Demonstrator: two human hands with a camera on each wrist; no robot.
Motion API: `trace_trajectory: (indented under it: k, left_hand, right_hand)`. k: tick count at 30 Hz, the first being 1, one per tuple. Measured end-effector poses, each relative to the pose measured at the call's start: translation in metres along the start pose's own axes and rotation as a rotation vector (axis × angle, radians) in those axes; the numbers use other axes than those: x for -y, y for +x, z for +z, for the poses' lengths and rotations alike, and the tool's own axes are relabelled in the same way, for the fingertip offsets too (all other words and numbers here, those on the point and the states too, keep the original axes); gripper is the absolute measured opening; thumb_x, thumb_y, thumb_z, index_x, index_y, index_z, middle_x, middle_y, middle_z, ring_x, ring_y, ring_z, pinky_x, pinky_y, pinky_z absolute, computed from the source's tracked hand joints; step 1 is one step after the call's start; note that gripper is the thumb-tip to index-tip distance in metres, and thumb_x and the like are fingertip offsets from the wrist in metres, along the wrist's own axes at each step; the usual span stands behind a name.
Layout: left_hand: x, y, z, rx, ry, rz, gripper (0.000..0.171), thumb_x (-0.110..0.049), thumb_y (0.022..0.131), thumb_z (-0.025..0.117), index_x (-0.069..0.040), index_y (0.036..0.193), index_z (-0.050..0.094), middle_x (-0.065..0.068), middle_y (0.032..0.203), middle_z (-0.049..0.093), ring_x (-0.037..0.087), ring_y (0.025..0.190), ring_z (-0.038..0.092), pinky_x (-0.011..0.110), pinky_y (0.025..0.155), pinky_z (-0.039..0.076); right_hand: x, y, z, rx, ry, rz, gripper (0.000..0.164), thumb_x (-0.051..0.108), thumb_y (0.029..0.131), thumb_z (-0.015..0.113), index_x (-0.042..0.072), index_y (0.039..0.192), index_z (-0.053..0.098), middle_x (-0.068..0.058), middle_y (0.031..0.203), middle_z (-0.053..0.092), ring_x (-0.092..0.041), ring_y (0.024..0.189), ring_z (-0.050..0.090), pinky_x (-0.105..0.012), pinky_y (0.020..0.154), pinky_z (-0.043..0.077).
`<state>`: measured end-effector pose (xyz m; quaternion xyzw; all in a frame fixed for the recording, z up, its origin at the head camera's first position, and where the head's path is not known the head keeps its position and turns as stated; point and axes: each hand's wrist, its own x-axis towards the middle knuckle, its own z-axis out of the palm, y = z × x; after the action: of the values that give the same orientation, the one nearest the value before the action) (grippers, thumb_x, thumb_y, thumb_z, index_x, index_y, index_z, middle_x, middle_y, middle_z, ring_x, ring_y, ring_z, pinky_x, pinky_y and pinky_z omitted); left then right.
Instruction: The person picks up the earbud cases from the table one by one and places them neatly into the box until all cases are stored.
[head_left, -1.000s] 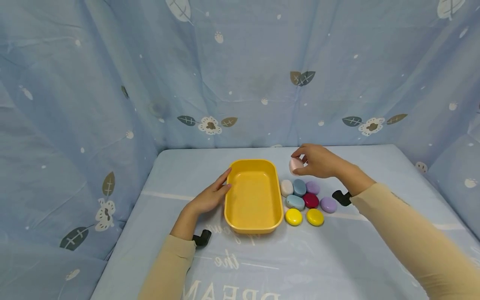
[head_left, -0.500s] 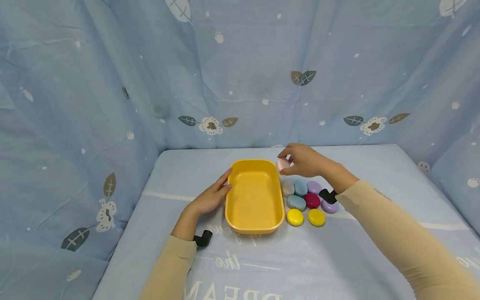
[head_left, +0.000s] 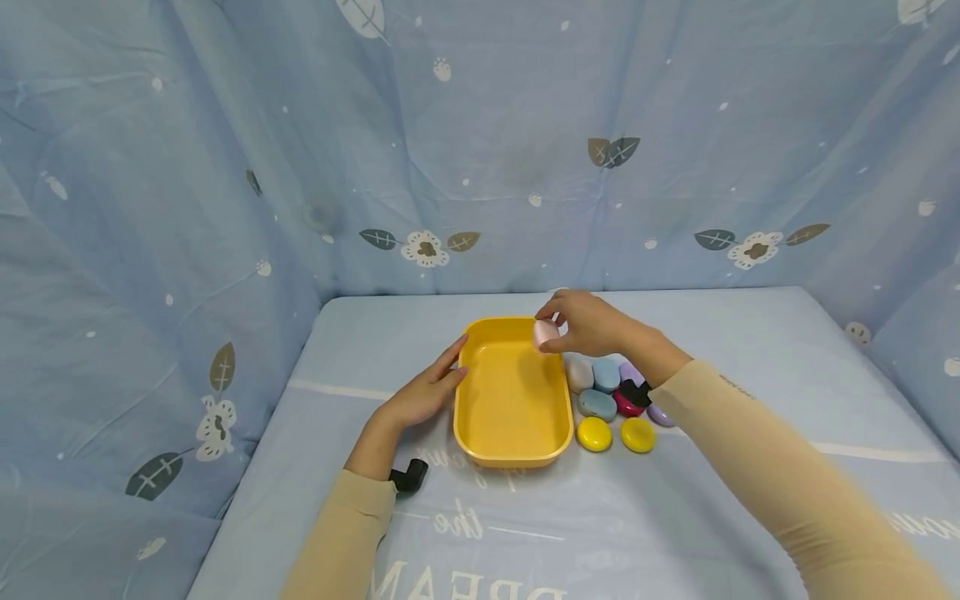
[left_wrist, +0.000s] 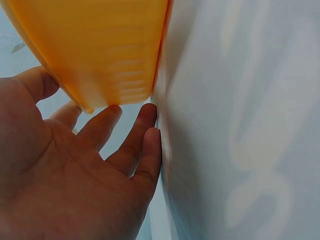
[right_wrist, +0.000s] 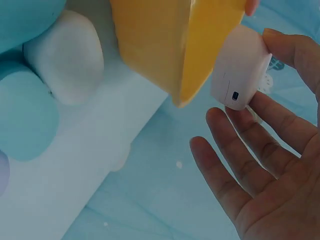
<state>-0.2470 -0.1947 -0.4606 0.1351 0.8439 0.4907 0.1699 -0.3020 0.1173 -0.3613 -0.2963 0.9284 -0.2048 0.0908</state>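
My right hand [head_left: 588, 323] pinches a pale pink earbud case [head_left: 546, 334] between thumb and fingers, over the far right corner of a yellow plastic tray [head_left: 516, 461]. In the right wrist view, a small dark charging port shows at one end of the earbud case [right_wrist: 241, 67], and the other fingers spread below it. At the tray's left side, my left hand [head_left: 420, 396] touches the rim and outer wall with extended fingers. The left wrist view has those fingertips right at the wall of the tray [left_wrist: 100, 55], close over the tabletop.
Right of the tray lie several rounded cases: white [head_left: 579, 375], blue [head_left: 606, 374], light blue [head_left: 597, 405], red [head_left: 626, 407], purple [head_left: 663, 416] and two yellow ones [head_left: 594, 434]. The right wrist partly covers some. A patterned blue cloth [head_left: 480, 150] hangs behind the table.
My right hand has carried the pale pink earbud case leftward, from beyond the grouped cases to over the tray's far right corner. The left hand stays at the tray's side.
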Motion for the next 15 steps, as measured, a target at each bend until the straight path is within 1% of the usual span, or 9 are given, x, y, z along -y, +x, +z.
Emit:
trace_trajectory:
  k: [3,6,10,15]
  left_hand:
    - [0.0,0.0,0.0,0.001,-0.002,0.009,0.062,-0.041,0.111,0.043,-0.042,0.166,0.014,-0.004,0.175,0.014,0.031,0.158,0.03,0.056,0.129,0.019]
    - [0.0,0.0,0.0,-0.001,0.0,0.006,0.061,-0.041,0.111,0.043,-0.043,0.166,0.014,-0.005,0.175,0.015,0.03,0.157,0.032,0.055,0.129,0.02]
    - [0.0,0.0,0.0,0.003,-0.004,0.008,0.061,-0.041,0.111,0.043,-0.043,0.166,0.014,-0.004,0.175,0.015,0.031,0.155,0.035,0.056,0.129,0.021]
    - [0.002,0.002,-0.001,0.002,-0.003,-0.002,0.061,-0.041,0.111,0.043,-0.044,0.165,0.015,-0.006,0.175,0.016,0.03,0.155,0.036,0.056,0.129,0.021]
  right_hand:
    - [0.0,0.004,0.005,0.002,-0.01,-0.016,0.055,0.035,0.089,0.083,0.006,0.134,0.069,-0.01,0.127,0.065,-0.031,0.115,0.063,-0.044,0.097,0.058]
    - [0.0,0.007,0.01,0.007,-0.017,-0.03,0.057,0.036,0.09,0.082,0.005,0.135,0.068,-0.01,0.128,0.065,-0.028,0.113,0.062,-0.044,0.099,0.056]
    - [0.001,0.009,0.015,0.016,-0.006,-0.024,0.058,0.036,0.09,0.082,0.005,0.136,0.067,-0.01,0.129,0.066,-0.03,0.112,0.062,-0.045,0.1,0.055]
    - [0.001,0.014,0.022,0.028,-0.018,-0.007,0.057,0.037,0.09,0.082,0.006,0.136,0.068,-0.009,0.129,0.066,-0.03,0.112,0.063,-0.045,0.102,0.054]
